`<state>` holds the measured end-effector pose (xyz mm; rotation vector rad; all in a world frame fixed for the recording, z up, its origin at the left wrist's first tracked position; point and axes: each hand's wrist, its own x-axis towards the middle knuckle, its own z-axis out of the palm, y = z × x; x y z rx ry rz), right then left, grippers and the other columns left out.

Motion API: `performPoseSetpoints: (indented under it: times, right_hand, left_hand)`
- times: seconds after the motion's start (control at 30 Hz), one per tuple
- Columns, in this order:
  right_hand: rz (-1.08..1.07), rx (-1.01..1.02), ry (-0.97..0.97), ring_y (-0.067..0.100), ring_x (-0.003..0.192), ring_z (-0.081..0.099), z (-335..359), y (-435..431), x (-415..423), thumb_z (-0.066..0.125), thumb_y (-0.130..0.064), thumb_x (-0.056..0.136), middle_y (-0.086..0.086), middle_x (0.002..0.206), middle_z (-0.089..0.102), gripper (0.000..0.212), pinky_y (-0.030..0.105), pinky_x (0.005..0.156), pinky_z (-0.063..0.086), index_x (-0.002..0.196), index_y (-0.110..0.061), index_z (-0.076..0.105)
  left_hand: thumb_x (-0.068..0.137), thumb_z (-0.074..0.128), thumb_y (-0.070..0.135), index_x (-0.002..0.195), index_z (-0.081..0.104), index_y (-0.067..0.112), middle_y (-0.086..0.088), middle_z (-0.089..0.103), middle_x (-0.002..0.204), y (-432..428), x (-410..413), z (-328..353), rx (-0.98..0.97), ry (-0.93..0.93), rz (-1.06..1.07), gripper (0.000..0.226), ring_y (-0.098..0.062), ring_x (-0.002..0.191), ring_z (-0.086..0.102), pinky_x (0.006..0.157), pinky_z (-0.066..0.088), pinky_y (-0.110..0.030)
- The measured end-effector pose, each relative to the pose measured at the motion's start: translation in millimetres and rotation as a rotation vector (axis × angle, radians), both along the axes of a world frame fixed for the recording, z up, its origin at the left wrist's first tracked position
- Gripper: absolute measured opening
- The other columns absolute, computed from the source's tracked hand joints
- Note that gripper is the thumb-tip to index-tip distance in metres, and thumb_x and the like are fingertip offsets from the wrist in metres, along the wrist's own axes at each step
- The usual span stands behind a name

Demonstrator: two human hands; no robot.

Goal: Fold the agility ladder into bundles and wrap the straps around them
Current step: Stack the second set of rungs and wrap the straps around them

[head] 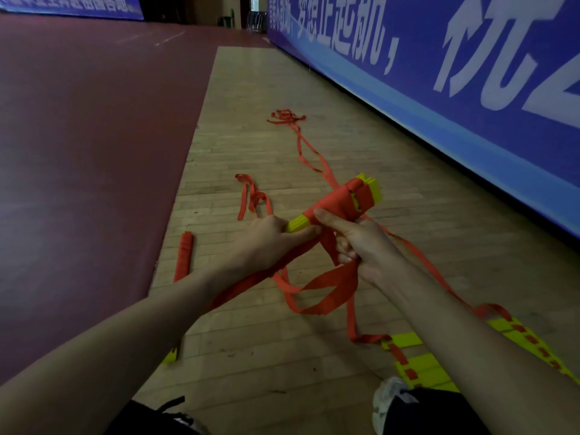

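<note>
A bundle of yellow ladder rungs (pixel 372 186), partly wrapped in orange strap (pixel 337 200), is held above the wooden floor at mid-frame. My left hand (pixel 270 240) grips the bundle's near yellow end. My right hand (pixel 351 238) presses its thumb on the wrapped strap and holds a loop of strap (pixel 326 290) in curled fingers. Loose orange strap trails away over the floor to a tangle (pixel 287 116). Unfolded yellow rungs (pixel 417 365) lie at lower right, still threaded on straps.
A finished, strap-wrapped bundle (pixel 183 257) lies on the floor at left, by the edge of the dark red court surface (pixel 78 152). A blue banner wall (pixel 455 89) runs along the right. My white shoe (pixel 389 400) sits beside the flat rungs.
</note>
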<state>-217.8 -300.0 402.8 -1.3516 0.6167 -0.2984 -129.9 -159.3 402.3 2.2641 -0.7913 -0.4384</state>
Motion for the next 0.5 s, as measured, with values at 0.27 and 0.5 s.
performPoseSetpoints:
  times: [0.27,0.5]
  right_hand:
    - [0.146,-0.251,-0.03,0.009,0.041,0.054,4,-4,-16,0.07,-0.021,0.086,0.003,0.056,0.06,0.017,0.017,0.043,0.043,0.077,-0.01,0.061]
    - [0.122,-0.358,-0.142,0.01,0.048,0.056,5,-1,-21,0.074,-0.019,0.082,0.002,0.06,0.061,0.003,0.024,0.048,0.05,0.079,-0.019,0.072]
  left_hand:
    - [0.081,0.06,0.063,0.076,0.065,0.009,-0.008,0.062,0.062,4,16,-2,-0.086,0.243,0.066,0.055,-0.017,0.045,0.057,0.054,0.047,-0.029]
    - [0.08,0.061,0.061,0.085,0.062,0.0,-0.018,0.061,0.067,9,17,13,-0.16,0.388,0.042,0.061,-0.028,0.052,0.058,0.047,0.049,-0.03]
